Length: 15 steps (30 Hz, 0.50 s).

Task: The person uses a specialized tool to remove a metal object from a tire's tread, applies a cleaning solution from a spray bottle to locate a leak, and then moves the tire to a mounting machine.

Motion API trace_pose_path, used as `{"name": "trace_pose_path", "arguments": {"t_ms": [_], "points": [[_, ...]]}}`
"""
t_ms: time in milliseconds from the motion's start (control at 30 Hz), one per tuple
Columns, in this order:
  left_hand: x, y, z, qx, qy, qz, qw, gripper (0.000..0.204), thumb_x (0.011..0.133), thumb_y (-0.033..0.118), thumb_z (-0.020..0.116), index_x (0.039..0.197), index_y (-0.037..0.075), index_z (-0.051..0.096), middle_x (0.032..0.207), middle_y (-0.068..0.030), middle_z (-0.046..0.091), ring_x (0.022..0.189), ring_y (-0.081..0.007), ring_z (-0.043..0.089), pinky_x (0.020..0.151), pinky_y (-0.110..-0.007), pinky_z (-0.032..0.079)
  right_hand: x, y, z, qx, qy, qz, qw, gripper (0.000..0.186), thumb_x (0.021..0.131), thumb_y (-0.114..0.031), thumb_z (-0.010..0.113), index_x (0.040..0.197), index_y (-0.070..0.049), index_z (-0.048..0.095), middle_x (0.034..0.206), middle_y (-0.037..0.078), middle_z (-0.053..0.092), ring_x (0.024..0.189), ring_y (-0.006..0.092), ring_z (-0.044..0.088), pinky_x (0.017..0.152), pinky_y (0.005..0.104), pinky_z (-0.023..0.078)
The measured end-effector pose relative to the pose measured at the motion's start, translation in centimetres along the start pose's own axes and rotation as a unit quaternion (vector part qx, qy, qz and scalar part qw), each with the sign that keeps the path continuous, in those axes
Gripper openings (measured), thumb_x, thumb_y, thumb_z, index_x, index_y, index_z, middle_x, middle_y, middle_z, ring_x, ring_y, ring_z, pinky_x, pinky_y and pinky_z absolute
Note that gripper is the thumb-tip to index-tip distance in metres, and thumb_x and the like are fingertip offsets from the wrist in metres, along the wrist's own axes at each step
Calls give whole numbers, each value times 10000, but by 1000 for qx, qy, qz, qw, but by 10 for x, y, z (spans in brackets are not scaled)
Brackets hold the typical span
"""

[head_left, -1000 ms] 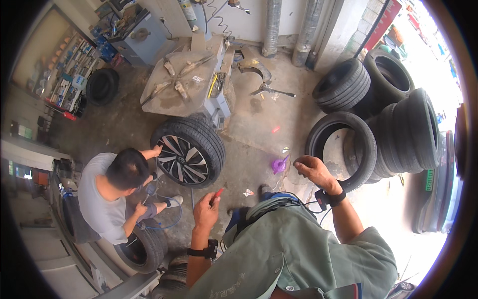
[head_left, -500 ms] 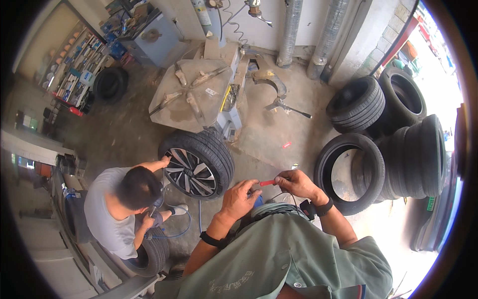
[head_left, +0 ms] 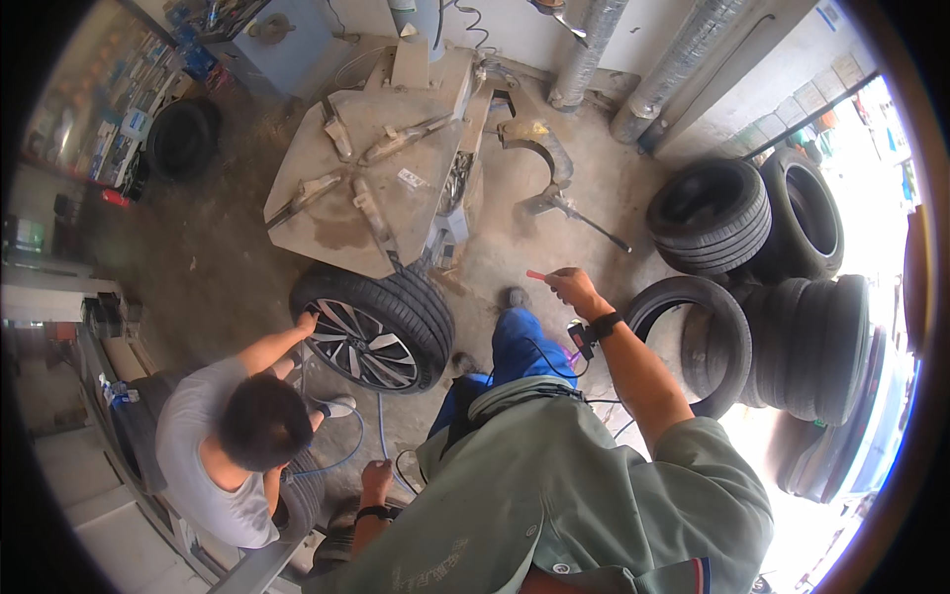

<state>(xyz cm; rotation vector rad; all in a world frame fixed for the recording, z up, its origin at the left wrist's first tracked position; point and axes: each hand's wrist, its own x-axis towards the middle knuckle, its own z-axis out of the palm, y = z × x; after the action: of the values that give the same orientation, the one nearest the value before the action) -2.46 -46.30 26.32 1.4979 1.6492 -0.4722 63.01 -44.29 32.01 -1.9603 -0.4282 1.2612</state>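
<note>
Two hands low and centre: left hand (head_left: 376,482) lowered beside the hip, grip impossible to tell; right hand (head_left: 572,288) raised mid-frame, pinching a small red tool (head_left: 535,275). Farther left, wheel (head_left: 371,327) upright against the tyre changer (head_left: 361,193), tended by a crouching co-worker (head_left: 223,445). Work seemingly early; tool end perhaps hidden.

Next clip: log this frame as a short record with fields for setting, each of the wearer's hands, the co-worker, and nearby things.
setting: tyre workshop, concrete floor
right hand: raised, pinching a small red stick-like object
left hand: low beside the body, nothing seen in it
co-worker: crouched, one hand on the upright alloy wheel
machine: tyre changer behind the wheel
tyres: loose tyres stacked to the right
hose: thin blue hose on the floor
</note>
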Motion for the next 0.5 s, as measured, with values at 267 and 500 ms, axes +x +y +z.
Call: {"name": "trace_pose_path", "arguments": {"t_ms": [267, 500], "points": [[-139, 69, 86, 168, 36, 45, 984, 217, 834, 286, 673, 895, 85, 619, 773, -88, 641, 664, -268, 653, 539, -402, 491, 288, 20, 45, -423, -37, -122, 897, 280, 833, -313, 603, 969, -120, 754, 991, 168, 711, 956, 326, 671, 842, 407, 517], [-251, 156, 265, -97, -52, -222, 969, 159, 776, 261, 675, 802, 105, 657, 763, -97, 664, 751, -305, 659, 648, -452, 511, 339, -88, 92, -351, -54, -112, 928, 522, 831, -329, 651, 1309, -132, 584, 1215, 223, 632, 1160, 377, 584, 987, 417, 467]]}}
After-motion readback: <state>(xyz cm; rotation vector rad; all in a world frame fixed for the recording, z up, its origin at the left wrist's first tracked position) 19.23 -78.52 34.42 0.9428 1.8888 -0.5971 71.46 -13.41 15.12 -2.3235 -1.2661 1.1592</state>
